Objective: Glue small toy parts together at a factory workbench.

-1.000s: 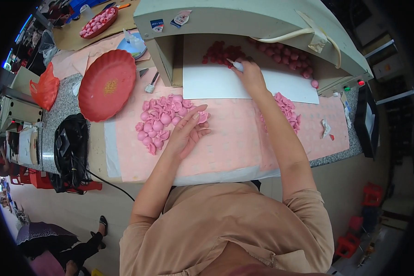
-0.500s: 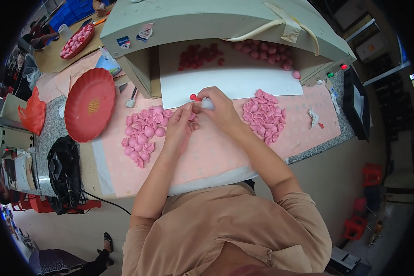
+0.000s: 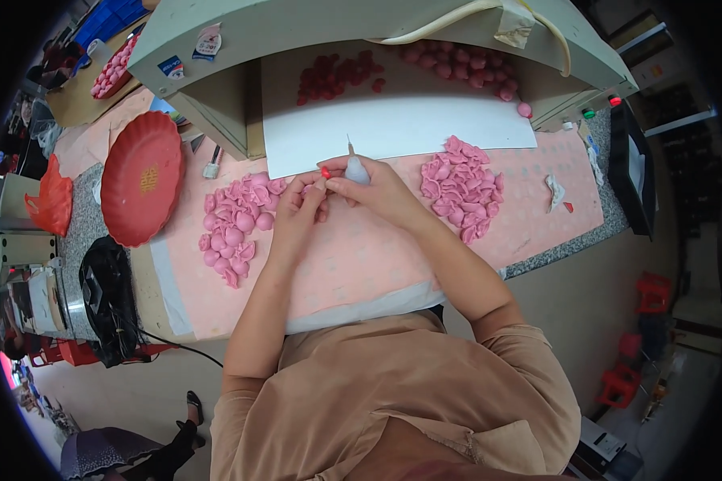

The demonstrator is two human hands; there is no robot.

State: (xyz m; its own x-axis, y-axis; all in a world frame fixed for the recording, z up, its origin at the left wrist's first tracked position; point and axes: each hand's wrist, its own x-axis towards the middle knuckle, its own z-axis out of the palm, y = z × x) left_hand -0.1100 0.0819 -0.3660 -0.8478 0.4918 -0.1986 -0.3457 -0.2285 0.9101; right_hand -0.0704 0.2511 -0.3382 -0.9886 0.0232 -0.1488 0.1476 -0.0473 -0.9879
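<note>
My right hand (image 3: 381,195) is closed around a small translucent squeeze bottle (image 3: 358,171), whose thin needle tip points up and away from me. A small red piece (image 3: 326,172) shows at my fingertips, where both hands meet; which hand bears it is hard to tell. My left hand (image 3: 298,207) is closed, fingers pinched, with a bit of pink showing between them, mostly hidden. To its left lies a heap of pink balls and ruffled petal-like pieces (image 3: 231,228). Right of my right hand is a second pink heap (image 3: 461,188).
A grey-green cabinet (image 3: 329,44) stands behind, its white-lined floor (image 3: 409,128) bearing red pieces (image 3: 337,78) and pink balls (image 3: 465,68). At left are a red scalloped tray (image 3: 142,180), a brush (image 3: 212,164) and a black bag (image 3: 108,289). A black tray (image 3: 632,180) stands right.
The bottle has turned so its needle now points away from me. The red piece has come down to the meeting fingertips, and both hands have shifted slightly left in the view.
</note>
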